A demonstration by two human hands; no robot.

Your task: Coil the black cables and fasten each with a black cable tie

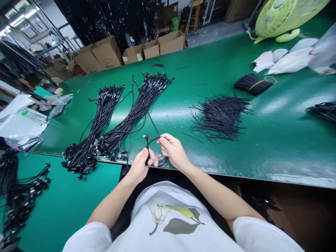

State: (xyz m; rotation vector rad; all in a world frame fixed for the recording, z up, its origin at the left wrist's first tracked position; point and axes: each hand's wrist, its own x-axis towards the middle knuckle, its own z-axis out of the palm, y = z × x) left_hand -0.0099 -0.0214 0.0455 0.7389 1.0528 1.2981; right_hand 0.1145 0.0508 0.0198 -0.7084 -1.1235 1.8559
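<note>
At the table's front edge, my left hand [143, 163] pinches a black cable near its plug [146, 137], which sticks up above the fingers. My right hand [172, 148] closes on the same black cable [152, 140], which bends into a loop between both hands. A straight stretch of cable runs up and left from my right hand. Left of my hands lie two bundles of black cables [136, 108] [101, 117], plugs toward me. To the right is a loose pile of short black ties [223, 117].
The green table [275, 147] also bears a banded black bundle [253, 84], white bags [291, 61] and a yellow-green fan [283, 15] at the right. Papers and plastic [23, 115] lie left. More cables [28, 196] are at lower left. Cardboard boxes [105, 52] stand behind.
</note>
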